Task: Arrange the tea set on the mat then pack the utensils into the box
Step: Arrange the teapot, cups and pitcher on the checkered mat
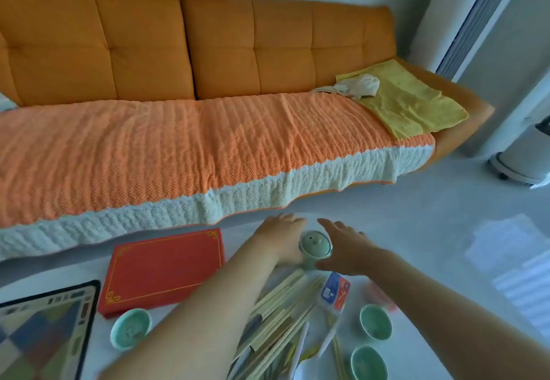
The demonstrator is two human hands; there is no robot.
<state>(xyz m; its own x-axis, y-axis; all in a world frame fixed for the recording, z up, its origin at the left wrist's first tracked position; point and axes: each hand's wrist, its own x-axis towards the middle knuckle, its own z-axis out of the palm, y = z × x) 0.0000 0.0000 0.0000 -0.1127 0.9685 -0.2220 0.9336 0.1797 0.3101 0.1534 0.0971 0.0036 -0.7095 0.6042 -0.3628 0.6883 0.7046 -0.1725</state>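
Observation:
A pale green teapot (315,247) with its lid on stands on the white table between my two hands. My left hand (279,236) lies against its left side with relaxed fingers. My right hand (348,248) hovers at its right side, fingers straight and thumb near the pot's base. Neither hand clearly grips the pot. Three green cups stand apart: one at the left (130,327), two at the right (375,321) (368,363). A heap of wooden chopsticks (279,320) and other utensils lies below the teapot. The shut red box (163,269) lies to the left.
A tablet (41,329) lies at the near left corner. A blue and red packet (334,290) rests by the chopsticks, and a blurred pink thing (382,293) shows behind my right forearm. An orange sofa (208,129) with a yellow cloth (410,99) stands beyond the table.

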